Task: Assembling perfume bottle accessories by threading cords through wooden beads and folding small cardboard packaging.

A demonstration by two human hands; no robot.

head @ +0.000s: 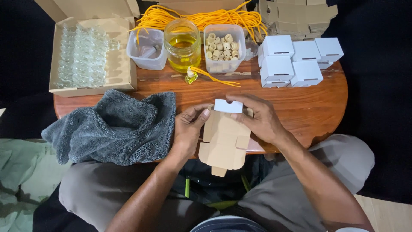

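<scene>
A flat, unfolded cardboard box blank [224,141], brown inside with one white flap turned up at its far end, lies at the near edge of the wooden table [309,107]. My left hand [188,129] grips its left side, thumb on the card. On the right, my right hand [257,118] holds the far edge, fingers at the white flap.
A grey towel [116,126] lies to the left. Behind are an open carton of small glass bottles [83,56], a jar of yellow liquid [182,45], a tub of corks [223,47], another tub [146,48], yellow cords [206,17], one small filled bottle [191,76], folded white boxes [296,60].
</scene>
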